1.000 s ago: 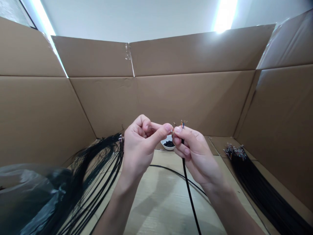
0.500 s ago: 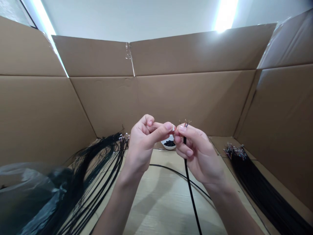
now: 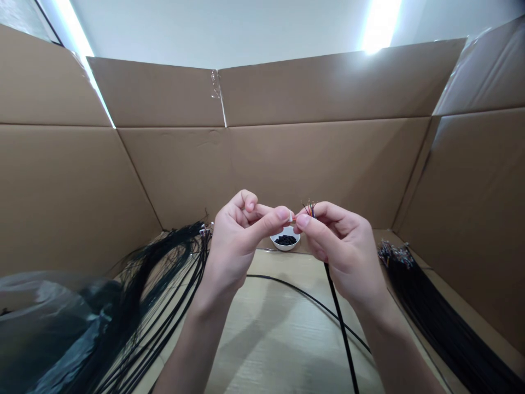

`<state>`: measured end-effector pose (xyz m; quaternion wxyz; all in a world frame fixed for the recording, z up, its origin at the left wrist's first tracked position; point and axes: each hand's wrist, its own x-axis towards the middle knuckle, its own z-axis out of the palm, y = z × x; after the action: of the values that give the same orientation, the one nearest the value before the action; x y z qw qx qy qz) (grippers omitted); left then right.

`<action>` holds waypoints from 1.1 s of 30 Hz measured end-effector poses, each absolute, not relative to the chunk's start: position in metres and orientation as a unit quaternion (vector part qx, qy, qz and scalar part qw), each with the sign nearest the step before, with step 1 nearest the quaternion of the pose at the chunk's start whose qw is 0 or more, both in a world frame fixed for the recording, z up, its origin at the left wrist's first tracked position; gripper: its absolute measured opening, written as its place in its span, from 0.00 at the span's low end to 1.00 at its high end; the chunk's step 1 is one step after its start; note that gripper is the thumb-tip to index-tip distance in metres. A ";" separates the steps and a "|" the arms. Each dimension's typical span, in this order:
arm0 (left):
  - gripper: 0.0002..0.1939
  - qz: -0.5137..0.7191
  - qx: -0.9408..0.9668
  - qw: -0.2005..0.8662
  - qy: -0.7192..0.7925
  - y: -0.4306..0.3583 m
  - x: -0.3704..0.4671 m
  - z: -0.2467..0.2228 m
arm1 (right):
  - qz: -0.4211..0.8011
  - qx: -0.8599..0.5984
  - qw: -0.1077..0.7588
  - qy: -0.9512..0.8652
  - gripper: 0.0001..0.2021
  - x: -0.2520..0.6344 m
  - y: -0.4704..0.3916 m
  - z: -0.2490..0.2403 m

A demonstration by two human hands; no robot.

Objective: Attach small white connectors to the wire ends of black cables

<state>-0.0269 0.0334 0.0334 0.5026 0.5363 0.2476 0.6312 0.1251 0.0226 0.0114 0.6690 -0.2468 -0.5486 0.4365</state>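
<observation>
Between the thumb and a finger of my left hand [image 3: 238, 235] is a small white connector [image 3: 291, 216]. My right hand [image 3: 342, 241] pinches a thin reddish wire [image 3: 295, 219] right beside the connector. Other thin coloured wires [image 3: 309, 208] fan out above the right fingers. They belong to a black cable [image 3: 341, 323] that hangs from under my right hand to the bottom edge. Whether the wire tip sits inside the connector cannot be made out.
Behind the hands stands a white bowl [image 3: 285, 246] of small black pieces. Black cable bundles lie at left [image 3: 143, 290] and right [image 3: 435, 306]. A clear plastic bag [image 3: 53, 328] is at lower left. Cardboard walls [image 3: 328, 164] surround the table [image 3: 279, 339].
My right hand has turned, its lower fingers now folded out of sight, and the hanging cable has shifted right. A reddish wire now shows at the connector. My left hand moved slightly left.
</observation>
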 end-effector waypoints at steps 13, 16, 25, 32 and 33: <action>0.28 0.681 0.530 0.438 0.252 0.024 -0.019 0.026 | 0.432 -0.218 0.656 -0.580 0.13 0.125 0.022 0.011; 0.28 0.695 0.524 0.430 0.240 0.023 -0.014 0.023 | 0.423 -0.214 0.660 -0.583 0.13 0.124 0.024 0.009; 0.29 0.665 0.487 0.522 0.220 0.027 -0.014 0.029 | 0.506 -0.166 0.655 -0.536 0.12 0.121 0.025 0.005; 0.29 0.650 0.495 0.534 0.217 0.036 -0.019 0.029 | 0.546 -0.153 0.652 -0.504 0.13 0.124 0.026 0.006; 0.28 0.657 0.508 0.515 0.215 0.037 -0.022 0.029 | 0.545 -0.156 0.653 -0.503 0.13 0.126 0.026 0.006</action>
<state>-0.0217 0.0367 0.0295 0.5146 0.5077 0.2152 0.6566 0.1257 0.0261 0.0064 0.6530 -0.1557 -0.5026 0.5447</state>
